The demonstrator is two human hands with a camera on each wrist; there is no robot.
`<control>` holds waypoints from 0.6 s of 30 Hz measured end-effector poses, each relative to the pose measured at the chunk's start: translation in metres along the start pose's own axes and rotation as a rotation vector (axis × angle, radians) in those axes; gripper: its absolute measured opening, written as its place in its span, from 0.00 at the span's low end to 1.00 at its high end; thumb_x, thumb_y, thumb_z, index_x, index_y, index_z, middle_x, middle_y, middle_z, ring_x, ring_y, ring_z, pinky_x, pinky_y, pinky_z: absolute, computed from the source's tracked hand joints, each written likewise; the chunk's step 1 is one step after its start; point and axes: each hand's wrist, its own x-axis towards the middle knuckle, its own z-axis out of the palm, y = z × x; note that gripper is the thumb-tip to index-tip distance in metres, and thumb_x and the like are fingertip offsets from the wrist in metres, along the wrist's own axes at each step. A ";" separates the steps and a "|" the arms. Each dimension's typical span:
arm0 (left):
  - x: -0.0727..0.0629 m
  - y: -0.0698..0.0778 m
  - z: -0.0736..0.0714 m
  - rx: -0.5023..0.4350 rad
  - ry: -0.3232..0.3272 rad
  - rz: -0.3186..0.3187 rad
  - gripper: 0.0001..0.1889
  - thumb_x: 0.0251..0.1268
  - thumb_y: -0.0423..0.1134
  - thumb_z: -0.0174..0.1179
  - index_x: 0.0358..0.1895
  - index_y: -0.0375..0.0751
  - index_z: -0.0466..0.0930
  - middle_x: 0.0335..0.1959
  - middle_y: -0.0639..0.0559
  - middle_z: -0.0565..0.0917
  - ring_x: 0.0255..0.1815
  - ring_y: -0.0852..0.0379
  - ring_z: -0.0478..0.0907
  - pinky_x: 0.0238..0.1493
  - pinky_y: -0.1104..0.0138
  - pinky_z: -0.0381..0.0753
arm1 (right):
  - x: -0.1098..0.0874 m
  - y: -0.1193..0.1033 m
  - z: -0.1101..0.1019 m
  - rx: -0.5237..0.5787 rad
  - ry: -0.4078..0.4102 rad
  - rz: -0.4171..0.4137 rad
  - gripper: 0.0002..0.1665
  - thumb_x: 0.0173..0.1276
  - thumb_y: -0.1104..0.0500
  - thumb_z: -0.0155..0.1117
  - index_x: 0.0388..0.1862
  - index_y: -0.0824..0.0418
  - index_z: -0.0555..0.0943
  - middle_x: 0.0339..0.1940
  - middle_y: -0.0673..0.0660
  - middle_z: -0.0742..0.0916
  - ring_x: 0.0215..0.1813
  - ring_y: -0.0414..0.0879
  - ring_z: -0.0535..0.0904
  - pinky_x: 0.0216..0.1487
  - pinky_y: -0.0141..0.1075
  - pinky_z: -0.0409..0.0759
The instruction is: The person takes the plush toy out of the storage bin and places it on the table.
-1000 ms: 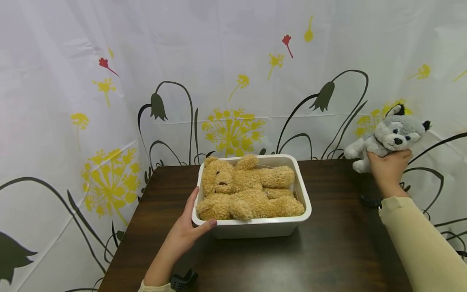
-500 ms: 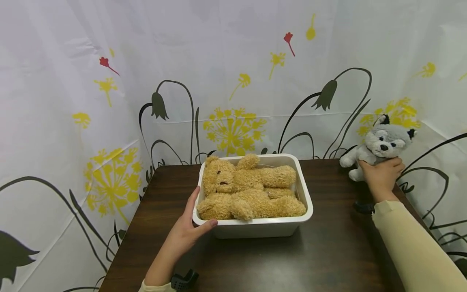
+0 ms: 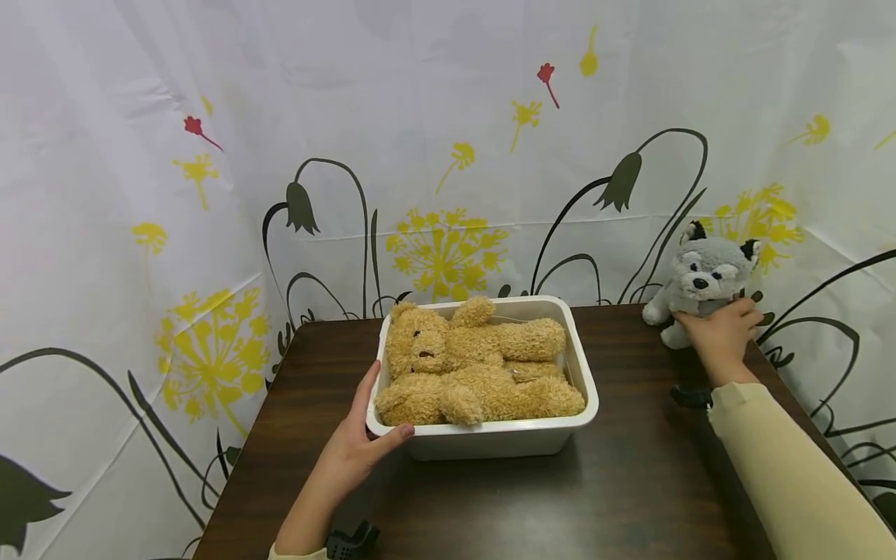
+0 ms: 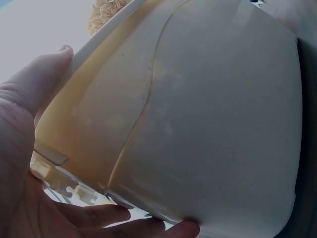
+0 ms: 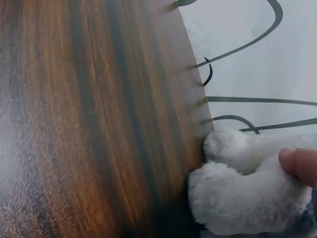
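Observation:
A white plastic tub [image 3: 490,442] stands mid-table in the head view. Tan curly teddy bear plush [image 3: 483,362] fills it, with a bear's face toward the left; I cannot tell how many bears there are. My left hand [image 3: 353,443] holds the tub's near left corner, its thumb along the front rim; in the left wrist view its fingertips [image 4: 185,229] touch the outer wall. At the table's far right corner, my right hand [image 3: 724,334] grips a grey and white husky plush [image 3: 710,264] round its lower body. The husky sits upright, its white paws [image 5: 247,198] close up in the right wrist view.
The dark wooden table [image 3: 630,482] ends at its right edge just beside the husky. A white curtain [image 3: 448,101] with printed flowers hangs behind and at both sides.
My right hand has brought the husky plush down and to the left, onto the table's far right corner. The left hand and the tub stay in place.

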 end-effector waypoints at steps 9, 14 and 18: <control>-0.001 -0.003 0.001 -0.003 0.006 0.012 0.57 0.69 0.63 0.72 0.88 0.81 0.37 0.88 0.33 0.59 0.80 0.26 0.69 0.71 0.29 0.71 | -0.003 -0.012 -0.012 -0.084 -0.112 0.061 0.74 0.73 0.34 0.68 0.84 0.75 0.30 0.80 0.84 0.47 0.77 0.86 0.55 0.74 0.74 0.63; -0.001 -0.004 0.002 -0.030 0.004 0.025 0.57 0.69 0.61 0.73 0.89 0.79 0.38 0.87 0.34 0.61 0.79 0.31 0.72 0.69 0.32 0.75 | -0.004 -0.014 -0.021 -0.118 -0.160 0.060 0.74 0.75 0.34 0.66 0.84 0.77 0.29 0.80 0.86 0.48 0.75 0.88 0.57 0.71 0.75 0.64; -0.001 -0.004 0.001 -0.030 0.007 0.031 0.56 0.69 0.61 0.73 0.89 0.80 0.38 0.88 0.35 0.60 0.79 0.30 0.71 0.69 0.31 0.75 | -0.004 -0.021 -0.025 -0.134 -0.193 0.064 0.74 0.76 0.37 0.66 0.83 0.79 0.28 0.80 0.88 0.48 0.74 0.88 0.57 0.72 0.75 0.63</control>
